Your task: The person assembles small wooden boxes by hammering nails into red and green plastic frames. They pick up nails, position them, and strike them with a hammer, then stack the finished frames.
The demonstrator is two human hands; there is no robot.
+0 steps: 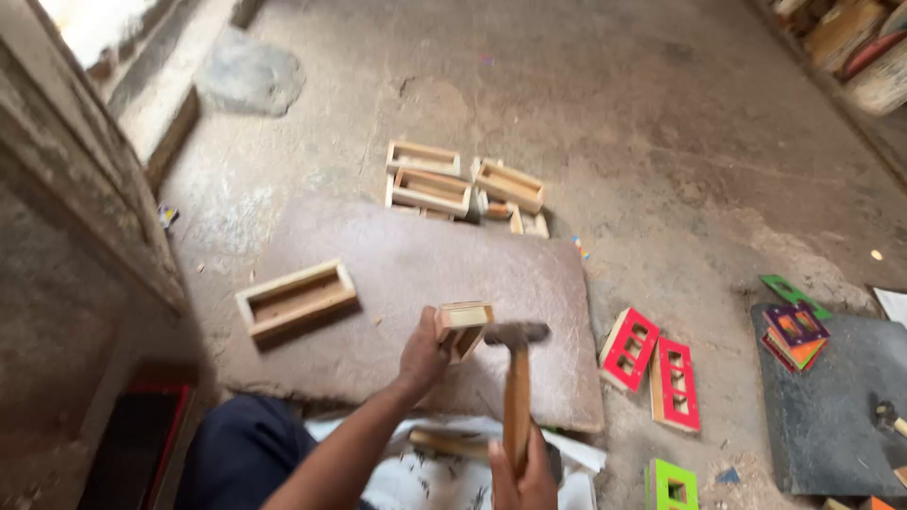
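A wooden tray (297,298) lay on the stone slab (529,283). The left hand (422,356) was clamped on a small box (462,328) held above the slab. The right hand (525,480) gripped a hammer (516,378), its head just beside the box. Red panels (652,364) lay on the floor further right.
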